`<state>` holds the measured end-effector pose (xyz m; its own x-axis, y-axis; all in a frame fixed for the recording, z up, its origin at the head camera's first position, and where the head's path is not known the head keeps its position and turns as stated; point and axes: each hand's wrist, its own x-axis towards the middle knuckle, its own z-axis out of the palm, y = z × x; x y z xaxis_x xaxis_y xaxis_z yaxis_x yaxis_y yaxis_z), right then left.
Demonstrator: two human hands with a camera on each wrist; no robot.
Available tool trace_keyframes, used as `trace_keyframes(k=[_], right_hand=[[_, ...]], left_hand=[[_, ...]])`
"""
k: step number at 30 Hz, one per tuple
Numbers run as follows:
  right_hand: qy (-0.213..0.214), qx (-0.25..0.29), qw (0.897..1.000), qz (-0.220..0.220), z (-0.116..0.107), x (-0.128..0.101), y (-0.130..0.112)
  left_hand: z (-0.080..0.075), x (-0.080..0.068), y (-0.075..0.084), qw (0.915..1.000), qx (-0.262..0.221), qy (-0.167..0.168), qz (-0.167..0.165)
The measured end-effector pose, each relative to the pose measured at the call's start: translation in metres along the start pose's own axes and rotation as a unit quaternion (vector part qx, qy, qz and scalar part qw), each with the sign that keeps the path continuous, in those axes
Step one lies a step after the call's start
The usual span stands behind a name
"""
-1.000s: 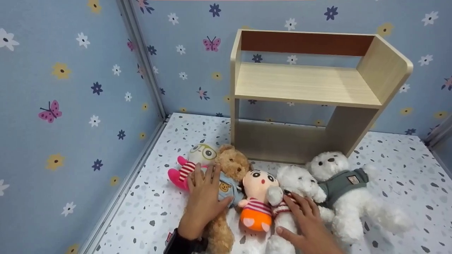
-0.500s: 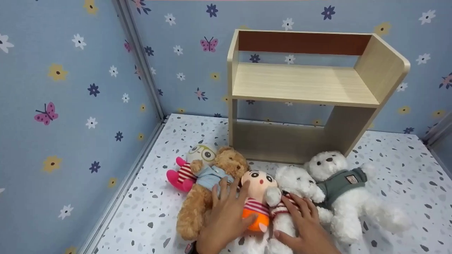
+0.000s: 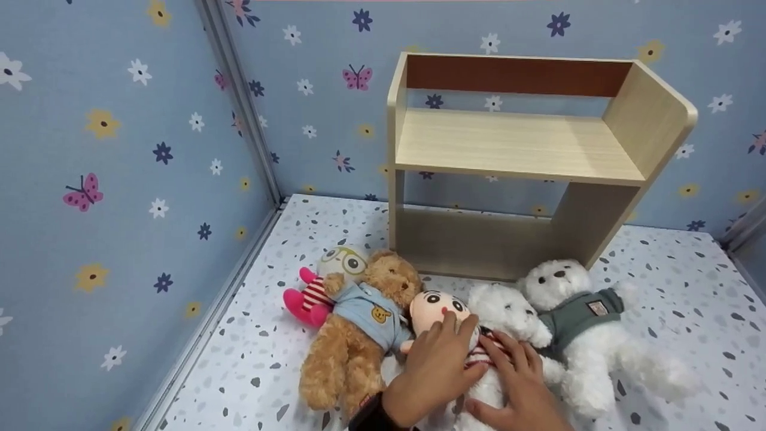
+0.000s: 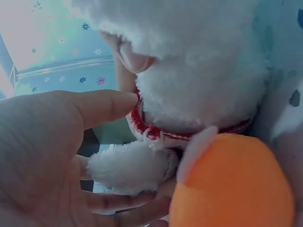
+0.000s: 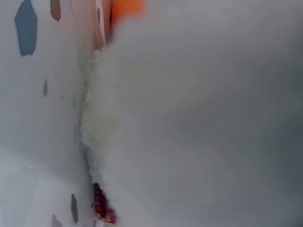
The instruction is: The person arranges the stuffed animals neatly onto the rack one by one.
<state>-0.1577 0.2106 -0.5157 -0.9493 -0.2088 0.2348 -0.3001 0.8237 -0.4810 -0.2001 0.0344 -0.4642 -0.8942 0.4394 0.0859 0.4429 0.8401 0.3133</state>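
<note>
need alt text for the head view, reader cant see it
A person's left hand covers much of a round-faced doll while the right hand rests on a white plush toy in a striped top. A brown bear and pink-limbed doll lie to the left, a white bear in green to the right, a pale shelf behind.

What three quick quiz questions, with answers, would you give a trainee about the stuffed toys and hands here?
1. True or false: the brown bear wears a light blue top.
2. What does the right hand rest on? A) wooden shelf; B) white toy in the striped top; C) brown bear.
3. Fill in: in the left wrist view, the doll by the left hand shows bright ___.

Key: 1. True. 2. B. 3. Orange.
</note>
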Motion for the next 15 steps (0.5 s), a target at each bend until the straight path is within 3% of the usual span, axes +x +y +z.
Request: trace_keyframes(k=[5, 11, 15], right_hand=[[0.034, 0.023, 0.999, -0.006, 0.004, -0.001, 0.007], [0.086, 0.075, 0.993, -0.006, 0.009, -0.001, 0.014], [0.089, 0.100, 0.991, 0.006, 0.009, 0.002, 0.014]], left_hand=[[0.011, 0.014, 0.005, 0.9999, 0.009, 0.008, 0.006], [0.040, 0.024, 0.006, 0.9961, -0.018, 0.086, -0.006], [0.051, 0.026, 0.002, 0.9892, -0.019, 0.142, -0.031]])
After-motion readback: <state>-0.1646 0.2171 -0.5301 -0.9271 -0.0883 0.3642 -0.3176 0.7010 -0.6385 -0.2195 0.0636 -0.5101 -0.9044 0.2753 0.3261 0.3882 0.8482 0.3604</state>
